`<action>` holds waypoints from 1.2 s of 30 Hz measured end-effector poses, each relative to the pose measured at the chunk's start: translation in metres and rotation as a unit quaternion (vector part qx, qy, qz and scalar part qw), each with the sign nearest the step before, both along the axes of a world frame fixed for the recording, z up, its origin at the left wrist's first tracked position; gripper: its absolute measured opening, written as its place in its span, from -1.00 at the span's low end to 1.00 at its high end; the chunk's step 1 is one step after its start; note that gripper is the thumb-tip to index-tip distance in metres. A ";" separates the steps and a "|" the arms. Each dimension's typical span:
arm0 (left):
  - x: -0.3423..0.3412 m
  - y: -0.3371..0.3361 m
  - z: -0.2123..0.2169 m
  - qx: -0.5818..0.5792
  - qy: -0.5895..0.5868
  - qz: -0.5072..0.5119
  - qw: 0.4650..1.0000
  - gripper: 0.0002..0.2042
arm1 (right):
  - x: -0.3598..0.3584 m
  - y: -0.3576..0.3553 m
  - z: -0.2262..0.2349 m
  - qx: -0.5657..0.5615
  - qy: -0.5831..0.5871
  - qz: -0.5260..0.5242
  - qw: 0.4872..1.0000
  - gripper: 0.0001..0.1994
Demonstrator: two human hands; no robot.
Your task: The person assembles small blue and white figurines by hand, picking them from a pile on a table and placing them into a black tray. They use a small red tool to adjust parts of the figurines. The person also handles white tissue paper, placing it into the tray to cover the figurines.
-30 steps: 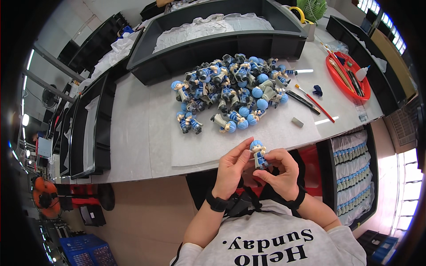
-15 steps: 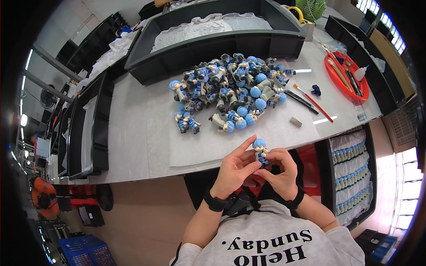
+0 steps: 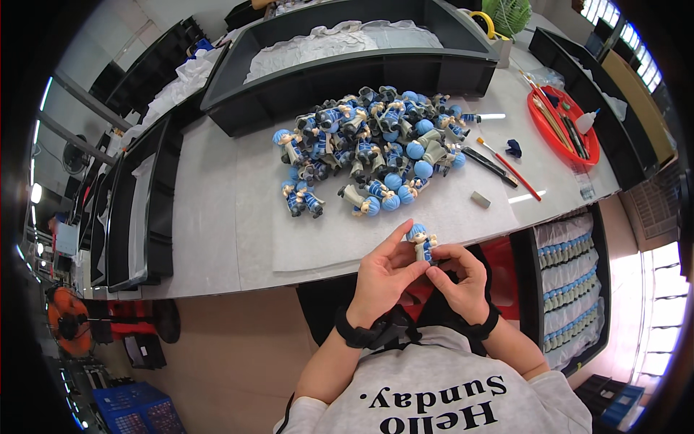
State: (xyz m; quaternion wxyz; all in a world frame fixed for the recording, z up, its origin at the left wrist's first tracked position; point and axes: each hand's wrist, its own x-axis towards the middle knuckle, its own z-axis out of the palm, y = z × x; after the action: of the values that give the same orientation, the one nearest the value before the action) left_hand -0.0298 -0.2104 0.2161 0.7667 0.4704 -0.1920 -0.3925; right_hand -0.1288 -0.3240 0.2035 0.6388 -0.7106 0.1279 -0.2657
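A small doll figure (image 3: pixel 420 241) with blue hair and a pale body stands upright between both hands at the near table edge. My left hand (image 3: pixel 385 275) pinches it from the left with thumb and fingers. My right hand (image 3: pixel 463 281) grips its lower part from the right. Farther out on the white mat (image 3: pixel 303 239) lies a heap of several similar blue-haired figures (image 3: pixel 376 141), and two lie apart at the heap's left (image 3: pixel 300 199).
A large black bin (image 3: pixel 347 69) lined with white cloth stands behind the heap; more black bins (image 3: pixel 137 210) line the left. A red tray (image 3: pixel 564 123) of tools sits at right, with brushes (image 3: pixel 506 163) and a small grey block (image 3: pixel 480 199). A tray of figures (image 3: pixel 567 289) lies below right.
Both hands have stayed at the table edge with the figure; it has been turned slightly upright and the fingers have shifted around it. The heap has not moved.
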 end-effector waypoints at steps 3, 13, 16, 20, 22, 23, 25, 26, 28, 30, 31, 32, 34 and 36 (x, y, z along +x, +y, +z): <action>-0.001 -0.001 0.001 0.014 -0.023 0.013 1.000 -0.41 | 0.000 0.000 0.002 0.007 0.017 0.015 1.000 -0.75; -0.004 -0.001 0.005 0.065 -0.070 0.043 0.995 -0.41 | 0.001 -0.001 0.002 -0.011 0.008 0.012 1.000 -0.79; -0.004 -0.002 0.004 0.069 -0.073 0.043 0.994 -0.41 | 0.000 -0.002 0.003 -0.016 0.014 0.014 1.000 -0.79; -0.004 -0.001 0.002 0.058 -0.067 0.045 0.995 -0.41 | 0.000 -0.003 0.001 -0.013 0.020 0.017 1.000 -0.78; -0.003 -0.001 0.001 0.043 -0.060 0.043 0.996 -0.41 | 0.000 -0.002 0.001 0.020 0.023 0.011 0.999 -0.78; -0.003 -0.001 0.001 0.039 -0.057 0.041 0.997 -0.41 | -0.001 -0.001 0.000 0.051 0.026 0.006 0.998 -0.77; -0.003 0.000 0.001 0.030 -0.051 0.036 0.998 -0.42 | 0.001 0.000 -0.001 0.096 0.019 -0.008 0.995 -0.77; -0.003 0.000 0.001 0.024 -0.050 0.035 0.998 -0.42 | 0.002 0.000 -0.002 0.110 0.009 -0.018 0.994 -0.77; -0.003 0.001 0.002 0.010 -0.046 0.031 0.998 -0.44 | 0.003 0.001 -0.002 0.125 0.000 -0.016 0.992 -0.77; -0.002 0.001 0.002 -0.001 -0.034 0.028 0.999 -0.48 | 0.002 0.000 -0.001 0.129 0.003 0.005 0.992 -0.79; -0.002 0.001 0.002 -0.007 -0.027 0.026 0.999 -0.49 | 0.002 0.000 0.000 0.118 0.005 0.006 0.993 -0.80; -0.002 0.001 0.003 -0.007 -0.012 0.027 1.000 -0.51 | 0.003 0.000 0.001 0.108 0.008 0.007 0.994 -0.81; -0.001 0.001 0.005 -0.006 0.017 0.029 0.999 -0.54 | 0.004 0.001 0.003 0.094 0.004 0.010 0.996 -0.82; -0.001 0.001 0.004 -0.004 0.024 0.030 0.999 -0.56 | 0.005 0.002 0.004 0.083 -0.006 0.009 0.996 -0.83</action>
State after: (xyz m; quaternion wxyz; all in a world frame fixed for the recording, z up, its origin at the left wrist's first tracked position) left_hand -0.0310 -0.2097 0.2199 0.7842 0.4634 -0.1608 -0.3800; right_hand -0.1234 -0.3218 0.2072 0.6991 -0.6543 0.1390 -0.2527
